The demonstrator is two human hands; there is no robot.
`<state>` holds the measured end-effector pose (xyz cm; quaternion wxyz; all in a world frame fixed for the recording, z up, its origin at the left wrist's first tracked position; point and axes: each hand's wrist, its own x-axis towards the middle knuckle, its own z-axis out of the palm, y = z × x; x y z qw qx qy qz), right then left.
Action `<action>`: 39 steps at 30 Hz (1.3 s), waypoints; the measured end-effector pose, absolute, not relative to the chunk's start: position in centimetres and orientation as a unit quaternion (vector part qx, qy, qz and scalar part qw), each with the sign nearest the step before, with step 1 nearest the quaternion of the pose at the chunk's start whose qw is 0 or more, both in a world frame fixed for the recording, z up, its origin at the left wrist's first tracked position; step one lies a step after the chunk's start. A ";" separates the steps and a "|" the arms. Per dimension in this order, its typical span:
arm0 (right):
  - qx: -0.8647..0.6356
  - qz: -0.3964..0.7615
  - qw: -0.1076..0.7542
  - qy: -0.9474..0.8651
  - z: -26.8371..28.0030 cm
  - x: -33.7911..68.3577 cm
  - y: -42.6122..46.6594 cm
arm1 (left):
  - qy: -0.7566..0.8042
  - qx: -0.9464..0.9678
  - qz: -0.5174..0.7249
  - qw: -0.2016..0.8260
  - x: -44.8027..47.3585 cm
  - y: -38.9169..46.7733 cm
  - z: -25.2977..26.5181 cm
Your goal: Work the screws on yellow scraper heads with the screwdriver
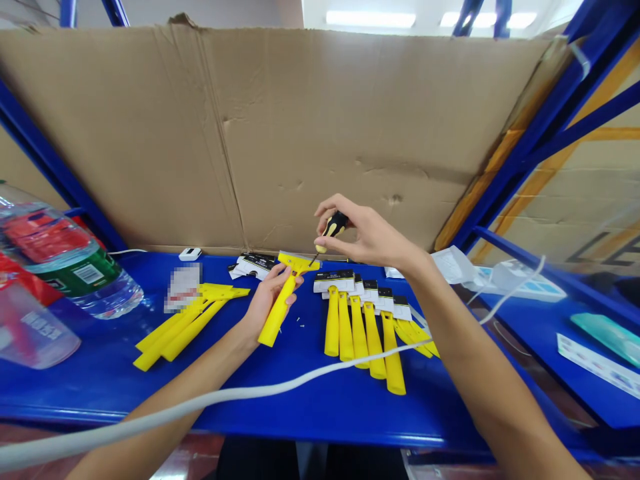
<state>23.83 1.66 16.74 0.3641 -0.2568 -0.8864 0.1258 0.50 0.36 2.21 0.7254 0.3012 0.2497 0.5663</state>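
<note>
Yellow tool (278,310), held by the left hand (263,299), slants, handle down-left; the right hand (367,230) holds a screwdriver (335,225), tip hard to see.

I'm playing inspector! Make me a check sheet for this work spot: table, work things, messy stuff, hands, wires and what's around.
Surface: blue tabletop; a few tiny bits lie near the middle, too small to identify.
Job's things: yellow T-shaped tool, screwdriver; loose yellow tools and a row of carded yellow tools.
Clutter: big bottle on the left.
Hands: left hand grips the T-shaped tool; right hand holds the screwdriver, tip at that tool's head.
Cables: white cable crosses the foreground.
Surroundings: cardboard panel behind, blue frame at the sides.
</note>
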 end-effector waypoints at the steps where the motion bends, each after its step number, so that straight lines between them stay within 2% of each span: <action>1: -0.248 0.133 0.358 -0.890 16.8 23.8 1.5 | 0.248 0.301 0.569 0.724 0.5 0.3 2.3; 6: -0.240 0.179 0.358 -0.885 16.9 23.6 1.3 | 0.245 0.292 0.583 0.717 0.6 0.2 2.7; 11: -0.260 0.127 0.361 -0.886 17.1 23.8 1.2 | 0.253 0.321 0.560 0.721 0.3 0.6 2.2; 16: -0.242 0.142 0.333 -0.900 17.2 24.1 1.0 | 0.263 0.312 0.559 0.721 0.1 1.0 1.8; 22: -0.271 0.079 0.363 -0.888 17.0 23.6 1.4 | 0.251 0.317 0.567 0.718 -0.2 0.8 2.3; 28: -0.236 0.147 0.359 -0.891 16.7 23.7 1.5 | 0.248 0.291 0.581 0.719 0.2 0.6 2.8; 39: -0.250 0.148 0.356 -0.888 16.6 23.8 1.7 | 0.247 0.292 0.577 0.722 0.4 0.5 2.7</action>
